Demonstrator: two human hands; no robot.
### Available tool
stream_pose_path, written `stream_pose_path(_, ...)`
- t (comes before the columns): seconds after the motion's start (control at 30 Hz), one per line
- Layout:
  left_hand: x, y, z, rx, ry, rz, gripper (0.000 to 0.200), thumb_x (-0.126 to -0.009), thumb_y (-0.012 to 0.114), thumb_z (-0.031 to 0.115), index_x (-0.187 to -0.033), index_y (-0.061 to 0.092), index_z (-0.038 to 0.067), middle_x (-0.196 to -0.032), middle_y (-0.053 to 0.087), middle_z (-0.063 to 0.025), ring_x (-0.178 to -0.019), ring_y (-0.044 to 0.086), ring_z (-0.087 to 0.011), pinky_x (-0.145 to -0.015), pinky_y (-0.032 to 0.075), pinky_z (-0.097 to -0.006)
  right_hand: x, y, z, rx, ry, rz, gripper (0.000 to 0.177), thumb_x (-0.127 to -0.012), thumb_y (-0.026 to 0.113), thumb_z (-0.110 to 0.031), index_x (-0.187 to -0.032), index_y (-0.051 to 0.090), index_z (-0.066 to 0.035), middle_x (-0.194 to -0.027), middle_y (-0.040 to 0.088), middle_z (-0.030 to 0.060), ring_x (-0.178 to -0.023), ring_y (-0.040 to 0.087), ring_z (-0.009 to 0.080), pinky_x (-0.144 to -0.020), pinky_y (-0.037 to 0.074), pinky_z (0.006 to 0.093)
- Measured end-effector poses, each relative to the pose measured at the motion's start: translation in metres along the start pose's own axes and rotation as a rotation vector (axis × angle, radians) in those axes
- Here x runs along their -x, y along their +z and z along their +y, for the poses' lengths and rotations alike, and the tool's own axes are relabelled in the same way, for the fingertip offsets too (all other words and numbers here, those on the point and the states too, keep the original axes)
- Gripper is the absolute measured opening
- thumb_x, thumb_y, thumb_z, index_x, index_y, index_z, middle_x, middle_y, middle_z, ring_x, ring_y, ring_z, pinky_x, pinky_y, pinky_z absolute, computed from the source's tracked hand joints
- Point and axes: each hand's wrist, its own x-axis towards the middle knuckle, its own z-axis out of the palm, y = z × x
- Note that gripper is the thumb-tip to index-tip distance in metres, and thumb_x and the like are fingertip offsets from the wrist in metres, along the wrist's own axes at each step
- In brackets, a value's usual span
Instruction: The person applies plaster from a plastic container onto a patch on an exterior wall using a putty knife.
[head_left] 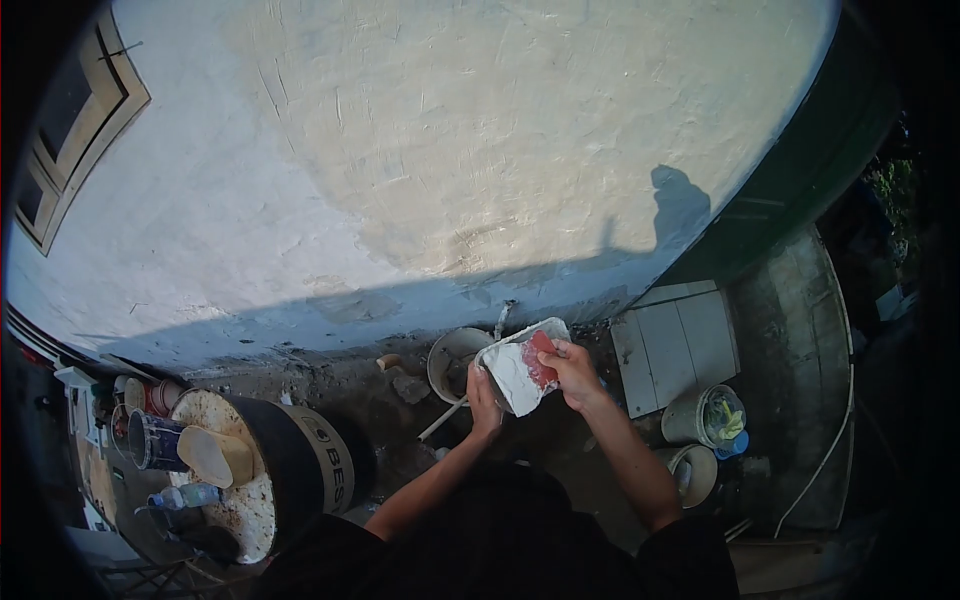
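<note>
My left hand (484,405) is closed on the side of a shallow container of white paste (513,378), which tilts in front of my body. My right hand (573,376) grips a flat red scraper (541,362) smeared with white. The scraper's blade rests against the paste, at the right part of the container. Paste coats the container's near side and hides much of its shape.
Ahead rises a plastered wall (420,150) with a pipe (503,318) low down. A bucket (450,360) stands behind the container. At left is a large drum (310,445) bearing a bottle (185,496); at right are stone slabs (675,350) and a pail (690,418).
</note>
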Motion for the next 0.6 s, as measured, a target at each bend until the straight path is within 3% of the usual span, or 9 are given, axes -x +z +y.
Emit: stream_pose_path(0.6, 0.001, -0.012, 0.005, -0.118, 0.023, 0.066, 0.04, -0.101, 0.029, 0.03, -0.12, 0.046, 0.0, -0.115, 0.052, -0.0107, -0.109, 0.049, -0.0194, -0.096, 0.037, -0.0318, 0.003, 0.005, 0.001, -0.034, 0.022, -0.009, 0.022, -0.088, 0.057, -0.002, -0.11, 0.058, 0.003, -0.096, 0.063, 0.0078, -0.083, 0.062, 0.0141, -0.074, 0.052, 0.028)
